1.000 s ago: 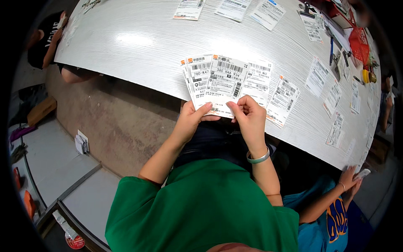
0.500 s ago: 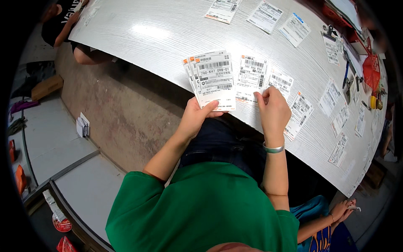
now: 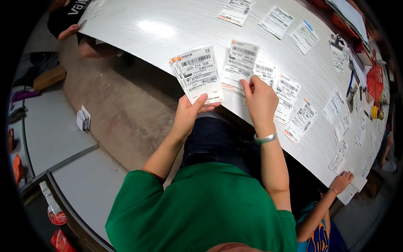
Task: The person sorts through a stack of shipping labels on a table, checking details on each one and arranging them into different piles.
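My left hand [image 3: 188,114] is closed round a small fanned stack of shipping labels [image 3: 201,75], its thumb pressed on the lower edge of the top one. The stack sits just past the table's near edge. My right hand [image 3: 261,98] pinches a single shipping label [image 3: 242,56] by its lower right corner, thumb against fingers. This label is slightly blurred and lies over or just above the table. Beside it, partly under my right hand, several more labels are laid in a slanting row, among them one label [image 3: 288,90] and a nearer label [image 3: 300,122].
On the white table [image 3: 126,31] more labels [image 3: 276,22] lie at the far side and right. A yellow roll [image 3: 376,113], a black clip [image 3: 337,41] and a red basket [image 3: 371,80] line the right. A co-worker's hand [image 3: 343,182] rests at the near right corner; another person [image 3: 69,31] sits far left.
My right hand now holds a label, and a different one tops the stack in my left hand. Both hands appear shifted slightly left. The co-worker's hand has come onto the table corner.
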A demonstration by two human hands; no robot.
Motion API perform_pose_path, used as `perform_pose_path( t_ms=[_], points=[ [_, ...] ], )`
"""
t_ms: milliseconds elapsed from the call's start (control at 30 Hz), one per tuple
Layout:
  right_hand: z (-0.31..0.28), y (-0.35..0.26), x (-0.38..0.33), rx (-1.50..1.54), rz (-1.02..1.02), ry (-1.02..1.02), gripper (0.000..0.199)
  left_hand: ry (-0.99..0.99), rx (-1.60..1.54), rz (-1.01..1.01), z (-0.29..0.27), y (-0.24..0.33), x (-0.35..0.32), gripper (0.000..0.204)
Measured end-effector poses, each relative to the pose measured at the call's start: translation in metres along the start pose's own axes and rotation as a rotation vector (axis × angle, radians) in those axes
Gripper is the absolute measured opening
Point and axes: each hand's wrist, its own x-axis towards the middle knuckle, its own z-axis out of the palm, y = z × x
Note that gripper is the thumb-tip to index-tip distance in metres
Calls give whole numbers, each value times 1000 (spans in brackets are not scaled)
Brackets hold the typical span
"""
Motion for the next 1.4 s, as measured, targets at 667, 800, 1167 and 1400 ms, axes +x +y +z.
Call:
perform_pose_path(
  t_ms=[667,800,1167,1400],
  points=[
    [6,-18,23,-172,-130,48,24,66,-25,48,-14,6,6,30],
    [8,-42,2,367,-109,-184,24,50,35,81,-18,1,6,30],
    [2,-28,30,-180,-126,-110,25,128,-48,68,-22,10,8,30],
    [21,-46,5,497,-95,-278,22,112,21,143,-23,1,10,30]
  ],
)
